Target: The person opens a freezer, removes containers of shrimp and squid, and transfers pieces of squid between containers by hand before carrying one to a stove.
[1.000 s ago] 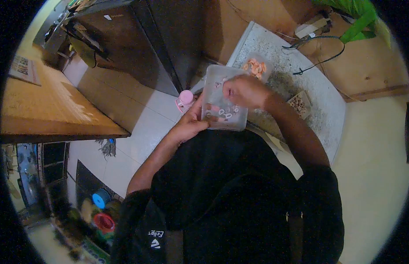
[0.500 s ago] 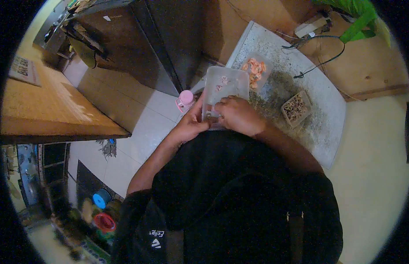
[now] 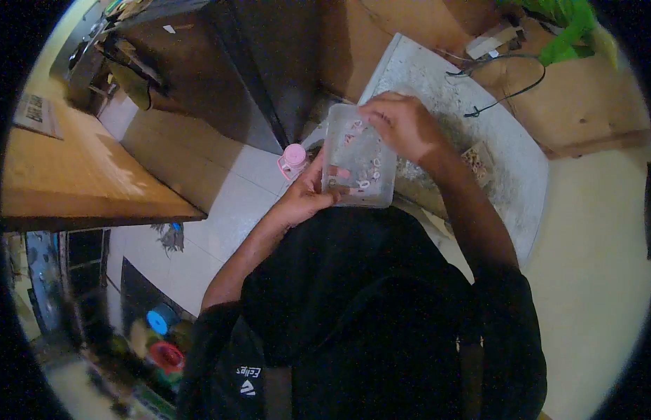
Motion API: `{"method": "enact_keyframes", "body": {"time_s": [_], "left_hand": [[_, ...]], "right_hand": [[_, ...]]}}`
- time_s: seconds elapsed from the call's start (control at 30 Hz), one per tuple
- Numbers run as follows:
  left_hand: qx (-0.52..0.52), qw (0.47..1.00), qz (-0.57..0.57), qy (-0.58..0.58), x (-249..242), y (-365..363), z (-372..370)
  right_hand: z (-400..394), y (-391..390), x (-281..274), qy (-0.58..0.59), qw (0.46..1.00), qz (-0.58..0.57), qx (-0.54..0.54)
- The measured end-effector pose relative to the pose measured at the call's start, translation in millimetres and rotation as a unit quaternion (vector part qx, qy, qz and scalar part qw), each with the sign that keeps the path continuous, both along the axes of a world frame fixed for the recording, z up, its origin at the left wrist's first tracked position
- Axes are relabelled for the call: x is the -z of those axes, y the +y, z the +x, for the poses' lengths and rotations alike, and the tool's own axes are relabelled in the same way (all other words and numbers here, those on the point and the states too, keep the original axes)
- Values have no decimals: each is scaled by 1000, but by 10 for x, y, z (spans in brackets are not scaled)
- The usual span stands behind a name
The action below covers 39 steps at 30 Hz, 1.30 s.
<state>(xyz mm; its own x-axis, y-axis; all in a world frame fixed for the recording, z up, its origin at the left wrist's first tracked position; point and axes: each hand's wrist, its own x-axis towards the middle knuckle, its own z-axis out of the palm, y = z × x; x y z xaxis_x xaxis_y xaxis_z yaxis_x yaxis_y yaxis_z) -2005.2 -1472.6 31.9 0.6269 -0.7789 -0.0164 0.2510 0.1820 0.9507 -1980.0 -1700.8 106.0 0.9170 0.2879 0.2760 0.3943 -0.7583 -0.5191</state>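
My left hand is closed around the left side of a clear plastic container, holding it tilted up in front of my body. Several small white and pinkish ring-shaped pieces lie scattered inside it. Over the container's far right corner is my right hand, its fingers pinched together; whatever they hold, if anything, is hidden. A second container, with only part of its rim showing, is behind the right hand. Brown rings fill a small square tub, which my right forearm partly covers.
The tubs rest on a stained white table against the wall. A black cable loops across its far edge. Left of the container stands a pink-lidded jug. A wooden ledge and a dark cabinet are at the left.
My right hand has risen out of the container to its far right corner, uncovering ring pieces inside. It now blocks the orange pieces on the table. My left hand has hardly moved.
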Motion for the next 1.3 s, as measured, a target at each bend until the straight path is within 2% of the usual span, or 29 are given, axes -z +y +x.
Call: {"method": "enact_keyframes", "body": {"time_s": [0.07, 0.13, 0.17, 0.23, 0.33, 0.43, 0.57, 0.67, 0.77, 0.83, 0.87, 0.93, 1.07, 1.13, 1.17, 1.23, 1.3], "left_hand": [[15, 1000, 17, 11, -25, 9, 4], [18, 999, -28, -20, -33, -15, 13], [18, 999, -28, -20, -31, -21, 10], [31, 999, -37, 16, -29, -12, 7], [16, 999, -44, -19, -22, -11, 29], [25, 1000, -9, 3, -47, 16, 48], [29, 999, -19, 0, -14, 8, 53], [29, 999, -32, 2, -14, -12, 53], [17, 999, -37, 25, -28, -2, 40], [17, 1000, 5, -5, 12, 15, 26], [17, 1000, 4, -4, 7, 4, 15], [27, 999, -14, 33, -28, -16, -2], [22, 1000, -13, 9, -19, -18, -36], [19, 1000, -3, 7, 26, -1, -26], [18, 1000, -4, 10, 30, -6, -30], [19, 1000, -23, -8, 20, -13, -20], [23, 999, -20, 13, 19, -12, -21]], "right_hand": [[-149, 86, 24, 20, 999, -25, -16], [-304, 293, 45, 135, 978, -101, -122], [-346, 350, 100, 135, 978, -101, -122], [-398, 459, 208, 111, 982, -101, -112], [-438, 538, 233, 120, 981, -103, -110], [-459, 591, 294, 117, 982, -136, -63], [-422, 580, 394, 93, 985, -129, -66], [-403, 576, 292, 27, 989, -133, -52], [-278, 420, 205, 54, 985, -145, -81], [-94, 218, 195, 138, 988, -72, -12], [-16, 128, 152, 139, 988, -73, -12], [76, 15, -43, 54, 989, -133, -26], [-71, -46, -66, 60, 989, -134, 7], [-248, -70, 54, 104, 977, -169, -84], [-328, -91, 142, 106, 976, -169, -86], [-450, -69, 220, 23, 969, -154, -190], [-491, 67, 145, 65, 962, -193, -181]]}}
